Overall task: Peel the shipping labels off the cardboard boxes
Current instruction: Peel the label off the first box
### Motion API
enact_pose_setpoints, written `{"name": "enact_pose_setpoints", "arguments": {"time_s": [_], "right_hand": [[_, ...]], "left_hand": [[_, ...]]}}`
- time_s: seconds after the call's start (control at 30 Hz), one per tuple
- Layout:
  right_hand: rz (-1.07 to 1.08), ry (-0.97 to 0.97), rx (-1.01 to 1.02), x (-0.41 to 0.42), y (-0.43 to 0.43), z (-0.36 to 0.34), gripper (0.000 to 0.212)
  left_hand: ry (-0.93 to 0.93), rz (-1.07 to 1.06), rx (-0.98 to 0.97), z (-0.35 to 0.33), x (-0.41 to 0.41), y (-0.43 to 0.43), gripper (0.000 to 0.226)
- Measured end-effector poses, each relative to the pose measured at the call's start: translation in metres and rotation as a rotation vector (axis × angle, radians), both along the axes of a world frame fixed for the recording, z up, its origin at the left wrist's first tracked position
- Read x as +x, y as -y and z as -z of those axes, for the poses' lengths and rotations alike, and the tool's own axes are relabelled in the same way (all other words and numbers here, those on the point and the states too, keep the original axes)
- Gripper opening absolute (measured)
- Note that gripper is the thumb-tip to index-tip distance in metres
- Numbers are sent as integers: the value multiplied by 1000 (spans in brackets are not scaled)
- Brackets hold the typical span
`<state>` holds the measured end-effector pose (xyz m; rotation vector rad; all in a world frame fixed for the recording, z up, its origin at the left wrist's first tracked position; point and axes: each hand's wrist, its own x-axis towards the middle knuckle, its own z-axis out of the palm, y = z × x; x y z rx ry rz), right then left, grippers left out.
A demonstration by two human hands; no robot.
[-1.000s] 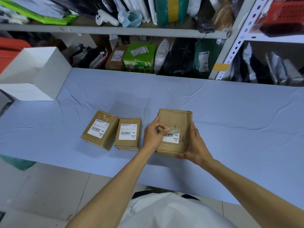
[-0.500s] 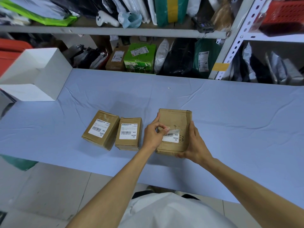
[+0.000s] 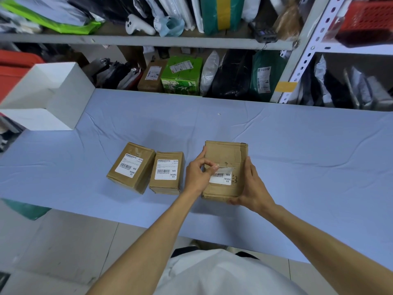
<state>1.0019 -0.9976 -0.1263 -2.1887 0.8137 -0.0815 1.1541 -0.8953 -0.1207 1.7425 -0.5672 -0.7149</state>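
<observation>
Now the left hand [image 3: 196, 174] pinches the top edge of the label [image 3: 221, 177], half lifted off the box [image 3: 225, 152].
The right hand [image 3: 253, 188] grips that box's right side, so the box is between both hands. Left of it, a second box [image 3: 167, 173] and a third box [image 3: 131, 167] lie on the blue surface [image 3: 297, 156].

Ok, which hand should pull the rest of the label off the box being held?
Left. The left hand pinches the label by its lifted top edge, so it can likely peel it down. The right hand grips the box at its right side, steadying it.
</observation>
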Motion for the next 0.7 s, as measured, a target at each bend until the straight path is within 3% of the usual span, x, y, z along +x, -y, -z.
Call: {"name": "enact_pose_setpoints", "arguments": {"time_s": [0.7], "right_hand": [[9, -3, 47, 1, 1, -5, 151]], "left_hand": [[41, 23, -34, -5, -3, -4, 16]]}}
